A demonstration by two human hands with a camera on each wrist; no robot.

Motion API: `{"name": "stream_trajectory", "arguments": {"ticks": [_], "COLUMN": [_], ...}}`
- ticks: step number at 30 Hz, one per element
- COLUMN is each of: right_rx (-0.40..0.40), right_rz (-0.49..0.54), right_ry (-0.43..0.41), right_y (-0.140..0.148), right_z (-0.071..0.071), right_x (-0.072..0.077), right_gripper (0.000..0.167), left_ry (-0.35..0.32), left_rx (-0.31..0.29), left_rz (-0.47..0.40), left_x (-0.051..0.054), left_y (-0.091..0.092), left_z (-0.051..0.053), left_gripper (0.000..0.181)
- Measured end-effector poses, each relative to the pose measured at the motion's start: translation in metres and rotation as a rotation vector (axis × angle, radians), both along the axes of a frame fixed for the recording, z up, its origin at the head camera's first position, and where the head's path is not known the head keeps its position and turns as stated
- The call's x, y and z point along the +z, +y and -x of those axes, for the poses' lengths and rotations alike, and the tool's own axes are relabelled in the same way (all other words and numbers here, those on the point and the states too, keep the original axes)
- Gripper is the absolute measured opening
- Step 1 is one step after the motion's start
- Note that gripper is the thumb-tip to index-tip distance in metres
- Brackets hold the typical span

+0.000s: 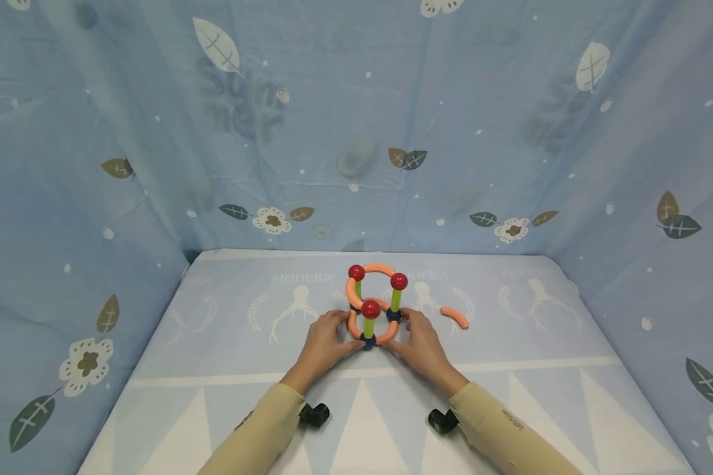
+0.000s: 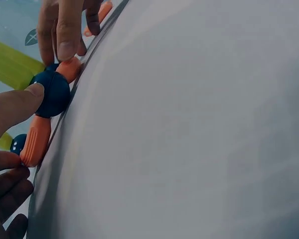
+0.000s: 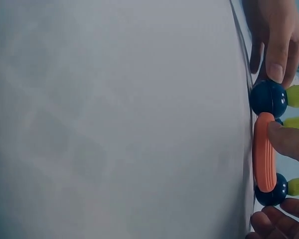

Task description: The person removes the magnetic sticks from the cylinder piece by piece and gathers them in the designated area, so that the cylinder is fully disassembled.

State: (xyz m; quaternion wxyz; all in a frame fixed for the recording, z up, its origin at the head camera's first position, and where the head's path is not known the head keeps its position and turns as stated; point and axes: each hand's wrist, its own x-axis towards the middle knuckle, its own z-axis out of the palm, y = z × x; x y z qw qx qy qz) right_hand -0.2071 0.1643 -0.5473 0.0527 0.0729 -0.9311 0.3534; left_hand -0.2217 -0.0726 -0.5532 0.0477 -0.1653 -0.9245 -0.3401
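Apparently adjusting it, the left hand [image 1: 325, 338] and right hand [image 1: 422, 344] grip the ball-and-rod structure [image 1: 371, 309], lower centre. Closing its top likely calls next for the loose orange curved rod [image 1: 455, 317], right of centre.

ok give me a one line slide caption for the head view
Left hand and right hand hold a ball-and-rod structure; an orange curved piece lies apart.

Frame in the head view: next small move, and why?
I'd probably have the right hand release the frame and pick up the loose orange piece: nothing bridges the front red ball and the right red ball, while both other upper pairs are joined. The left hand also holds on.
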Motion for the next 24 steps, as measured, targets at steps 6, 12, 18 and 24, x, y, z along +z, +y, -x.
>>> {"name": "stream_trajectory", "arguments": {"ticks": [6,12,18,24], "right_rx": [0.012,0.051,0.110,0.115], "right_rz": [0.001,0.018,0.028,0.036], "right_ry": [-0.003,-0.071,-0.095,-0.088], "right_y": [0.004,0.013,0.022,0.022], "right_z": [0.006,0.015,0.022,0.020], "right_x": [-0.002,-0.002,-0.002,0.000], "right_gripper": [0.082,0.085,0.082,0.083], "left_ry": [0.016,0.016,0.049,0.066], "left_rx": [0.055,0.113,0.147,0.148], "left_rz": [-0.015,-0.033,-0.042,-0.056], "left_x": [-0.003,-0.003,-0.003,-0.003], "left_y": [0.008,0.016,0.020,0.018], "left_z": [-0.006,-0.012,-0.018,-0.018], "left_gripper": [0.071,0.070,0.068,0.061]}}
